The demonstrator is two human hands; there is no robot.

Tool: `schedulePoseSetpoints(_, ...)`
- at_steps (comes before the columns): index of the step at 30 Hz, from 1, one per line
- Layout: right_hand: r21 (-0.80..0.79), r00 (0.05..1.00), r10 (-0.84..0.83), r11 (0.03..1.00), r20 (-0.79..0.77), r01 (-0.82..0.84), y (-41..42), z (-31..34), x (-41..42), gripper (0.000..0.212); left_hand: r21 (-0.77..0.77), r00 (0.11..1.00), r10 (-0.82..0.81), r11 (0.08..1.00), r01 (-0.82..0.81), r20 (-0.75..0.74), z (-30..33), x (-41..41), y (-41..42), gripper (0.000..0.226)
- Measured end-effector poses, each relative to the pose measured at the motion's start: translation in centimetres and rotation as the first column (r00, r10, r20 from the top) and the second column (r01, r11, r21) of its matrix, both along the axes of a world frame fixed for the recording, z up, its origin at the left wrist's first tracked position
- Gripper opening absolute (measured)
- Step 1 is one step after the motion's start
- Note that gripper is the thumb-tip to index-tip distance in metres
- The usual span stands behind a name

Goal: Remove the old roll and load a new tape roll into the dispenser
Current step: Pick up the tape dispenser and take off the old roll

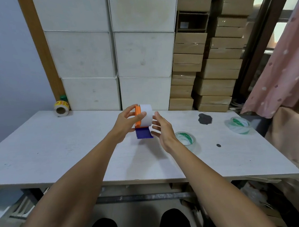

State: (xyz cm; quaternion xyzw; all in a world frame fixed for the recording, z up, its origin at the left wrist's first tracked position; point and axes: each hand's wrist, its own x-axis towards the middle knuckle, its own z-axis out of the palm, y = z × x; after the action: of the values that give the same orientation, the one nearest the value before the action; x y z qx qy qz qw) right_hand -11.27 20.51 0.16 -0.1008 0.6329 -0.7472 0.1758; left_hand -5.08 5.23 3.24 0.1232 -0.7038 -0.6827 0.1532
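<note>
— Holding the dispenser above the table, was the left hand closed round it?

— Partly. The thumb lay across the front of the white roll and the fingers curled over the orange side plate, so that hand gripped the top of the tool. The blue base hung below, clear of the tabletop.

— And the right hand?

— It stood just beside the roll's right face, palm turned inward, fingers spread fairly wide. The fingertips were at the roll's edge; whether they actually touched it I could not tell. It held nothing.

— Where was the roll itself?

— It sat in the dispenser against the orange plate, between the two hands.

— Other tape on the table?

— Two clear rolls with green-printed cores: one lay flat just right of the right wrist, another farther right near the table's edge. A label roll stood at the back left corner, against the white boxes. A dark stain marked the surface behind the nearer clear roll.
</note>
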Motion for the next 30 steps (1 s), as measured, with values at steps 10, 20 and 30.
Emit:
schedulePoseSetpoints(10, -0.024, 0.999, 0.018, 1.000, -0.032, -0.019, -0.5, 1.6, -0.4, 0.044, -0.035, 0.996, -0.080, 0.996, 0.079, -0.035, 0.6, -0.2, 1.0, 0.065)
schedulePoseSetpoints(20, -0.081, 0.998, 0.056, 0.995, 0.024, -0.054, -0.9, 2.3, -0.3, 0.047, -0.003, 0.996, -0.077, 0.997, 0.077, -0.043, 0.4, 0.0, 0.0, 0.065)
schedulePoseSetpoints(30, 0.008, 0.985, -0.155, 0.988, -0.076, 0.156, 1.2, 3.0, -2.7, 0.064, 0.006, 0.998, -0.046, 0.999, 0.047, -0.052, 1.1, 0.6, -1.6, 0.078)
